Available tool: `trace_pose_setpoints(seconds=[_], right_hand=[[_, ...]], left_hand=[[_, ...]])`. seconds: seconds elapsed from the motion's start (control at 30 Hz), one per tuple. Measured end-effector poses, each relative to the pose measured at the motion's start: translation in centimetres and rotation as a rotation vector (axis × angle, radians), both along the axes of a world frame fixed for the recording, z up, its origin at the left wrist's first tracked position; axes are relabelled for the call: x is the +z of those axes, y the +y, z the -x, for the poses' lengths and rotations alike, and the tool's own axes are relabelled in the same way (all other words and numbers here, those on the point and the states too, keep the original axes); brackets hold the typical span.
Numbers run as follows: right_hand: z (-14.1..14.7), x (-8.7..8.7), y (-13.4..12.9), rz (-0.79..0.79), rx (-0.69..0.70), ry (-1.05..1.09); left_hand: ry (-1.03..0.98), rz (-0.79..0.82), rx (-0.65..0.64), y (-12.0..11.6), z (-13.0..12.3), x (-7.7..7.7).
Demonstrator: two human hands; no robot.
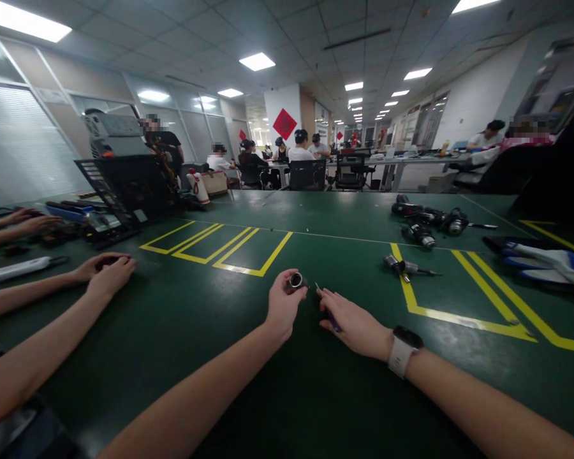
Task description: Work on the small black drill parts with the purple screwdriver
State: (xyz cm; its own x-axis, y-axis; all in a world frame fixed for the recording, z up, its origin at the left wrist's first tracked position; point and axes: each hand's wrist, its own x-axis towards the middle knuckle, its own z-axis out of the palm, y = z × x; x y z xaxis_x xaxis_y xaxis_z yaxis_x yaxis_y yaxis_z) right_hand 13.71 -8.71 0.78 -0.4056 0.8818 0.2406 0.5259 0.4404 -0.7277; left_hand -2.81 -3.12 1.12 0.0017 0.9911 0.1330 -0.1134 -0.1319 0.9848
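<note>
My left hand [284, 303] is closed around a short dark cylindrical part [295, 281] with a shiny round rim, its open end facing up and towards me. To its right, my right hand [351, 322] grips a slim screwdriver [333, 322] with a purple handle. The screwdriver's thin tip points at the cylinder, a small gap apart from it. Both hands are above the green table [196, 382]. My fingers cover much of both things. A pale-banded watch [404, 352] is on my right wrist.
Metal tool parts [406, 266] lie right of my hands, with black power drills [425, 220] behind. Blue-white gloves [548, 261] are at far right. Yellow tape [239, 269] marks the table. A co-worker's hands [108, 271] hold something dark at left; a dark rack [134, 185] stands beyond.
</note>
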Motion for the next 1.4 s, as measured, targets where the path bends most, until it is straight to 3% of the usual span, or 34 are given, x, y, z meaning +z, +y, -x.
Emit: trace_pose_setpoints(seconds=[0.13, 0.27, 0.47, 0.73, 1.17, 1.4], right_hand=[[-0.3, 0.2, 0.4, 0.028, -0.056, 0.136], [-1.5, 1.4, 0.0, 0.058, -0.183, 0.329], [-3.0, 2.4, -1.8, 0.135, -0.376, 0.535], [-2.5, 1.6, -2.3, 0.104, -0.544, 0.475], [-2.7, 0.5, -1.8, 0.065, -0.528, 0.313], [-2.6, 0.9, -1.9, 0.026, -0.543, 0.268]], left_hand=[[-0.157, 0.146, -0.087, -0.6, 0.2, 0.4], [-0.267, 0.229, -0.176, -1.1, -0.1, 0.5], [-0.266, 0.284, -0.297, -1.8, -0.6, 0.4], [-0.253, 0.337, -0.281, -1.9, -0.7, 0.5], [-0.181, 0.293, -0.363, -1.5, -0.4, -0.1], [-0.145, 0.276, -0.311, -1.6, -0.6, -0.4]])
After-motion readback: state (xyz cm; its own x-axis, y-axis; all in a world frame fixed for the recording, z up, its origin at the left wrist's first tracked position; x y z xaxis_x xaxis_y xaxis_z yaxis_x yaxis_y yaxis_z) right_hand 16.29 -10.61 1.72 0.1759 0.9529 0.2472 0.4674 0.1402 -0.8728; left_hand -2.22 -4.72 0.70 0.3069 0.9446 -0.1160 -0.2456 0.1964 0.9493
